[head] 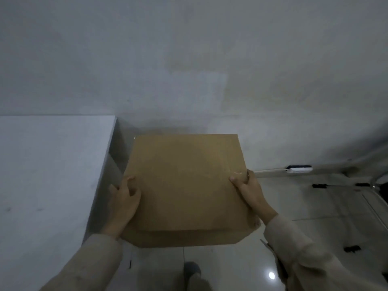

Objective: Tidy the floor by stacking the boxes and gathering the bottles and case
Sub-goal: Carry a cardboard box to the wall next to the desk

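Cardboard, brown and flat-topped, is filling the middle of the view: a large square cardboard box [184, 185] is being held from both sides, with a second brown layer showing just under its near edge, which may be another box beneath it, though I cannot tell for sure. Behind the box a pale grey wall [189, 59] is rising, and to the left of the box a white slab-like surface [48, 175] is standing just beside it. Below the box the glossy tiled floor [210, 269] is showing. To the right of the box a small white-and-black device [299, 168] is lying on the floor by the wall.

The left hand [123, 198] is clamping the box's left edge, fingers curled over the top. The right hand [249, 190] is gripping the right edge the same way.

This looks like the stacking step. The next move probably calls for squaring the box's edges, then letting both hands go. No bottles or case are showing.
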The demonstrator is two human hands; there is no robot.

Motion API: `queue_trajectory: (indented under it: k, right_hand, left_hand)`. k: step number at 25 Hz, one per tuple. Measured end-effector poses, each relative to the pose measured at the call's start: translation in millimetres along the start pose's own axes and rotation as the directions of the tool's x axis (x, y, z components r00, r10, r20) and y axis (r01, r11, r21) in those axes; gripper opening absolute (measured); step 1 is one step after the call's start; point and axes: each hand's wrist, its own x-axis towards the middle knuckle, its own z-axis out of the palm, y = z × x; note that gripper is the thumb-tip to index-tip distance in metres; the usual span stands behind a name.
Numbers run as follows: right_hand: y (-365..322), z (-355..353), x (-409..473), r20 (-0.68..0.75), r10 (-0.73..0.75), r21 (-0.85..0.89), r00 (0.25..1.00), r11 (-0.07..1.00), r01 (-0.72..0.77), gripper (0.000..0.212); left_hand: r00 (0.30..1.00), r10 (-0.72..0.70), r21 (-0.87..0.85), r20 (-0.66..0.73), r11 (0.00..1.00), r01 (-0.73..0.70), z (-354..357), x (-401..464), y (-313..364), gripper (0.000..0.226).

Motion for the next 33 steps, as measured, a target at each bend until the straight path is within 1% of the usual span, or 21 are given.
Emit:
queue_trajectory:
  k: [2,4,7,12,16,20,22,26,28,30,31,33]
  right_hand:
    - [21,21,24,0.064,0.042,-0.017,0.997,0.999,-0.041,0.058]
    - [47,46,51,0.118,0.091,-0.017,0.989,0.996,-0.09,0.059]
    - [93,89,95,0.185,0.168,-0.024,0.968,0.986,-0.167,0.063]
    - [175,161,163,0.225,0.256,-0.015,0.94,0.966,-0.259,0.066]
    - [239,210,209,0.244,0.255,0.0,0.936,0.965,-0.263,0.064]
    - [277,250,238,0.254,0.215,0.021,0.943,0.973,-0.228,0.064]
    - [287,268,251,0.271,0.186,0.014,0.944,0.98,-0.197,0.065]
    - [290,295,269,0.303,0.128,-0.027,0.944,0.992,-0.126,0.065]
    - [288,302,269,0.296,0.114,-0.064,0.949,0.993,-0.099,0.068]
    - [289,305,264,0.259,0.125,-0.103,0.958,0.99,-0.101,0.074]
    - [288,306,262,0.251,0.139,-0.12,0.958,0.986,-0.112,0.074]
    - [285,308,264,0.246,0.211,-0.166,0.946,0.971,-0.173,0.072]
  left_hand:
    - [0.995,-0.095,0.022,-0.009,0.995,0.095,17,20,-19,0.044]
    - [0.988,-0.153,0.027,-0.011,0.988,0.154,37,44,-41,0.044]
    - [0.98,-0.197,0.012,-0.009,0.98,0.197,75,86,-82,0.046]
    - [0.966,-0.253,0.042,-0.054,0.966,0.255,147,158,-162,0.05]
    - [0.961,-0.272,0.052,-0.042,0.96,0.274,204,199,-234,0.052]
    - [0.948,-0.306,0.048,-0.089,0.949,0.31,237,222,-286,0.055]
    - [0.944,-0.315,0.071,-0.101,0.944,0.323,246,230,-301,0.057]
    - [0.967,-0.243,0.144,-0.08,0.957,0.252,251,241,-315,0.058]
    - [0.976,-0.21,0.22,-0.062,0.951,0.218,251,245,-314,0.062]
    - [0.986,-0.168,0.324,0.016,0.934,0.154,257,243,-306,0.07]
    - [0.986,-0.159,0.343,0.054,0.93,0.131,262,242,-298,0.073]
    - [0.978,-0.181,0.325,0.1,0.935,0.139,270,241,-280,0.073]
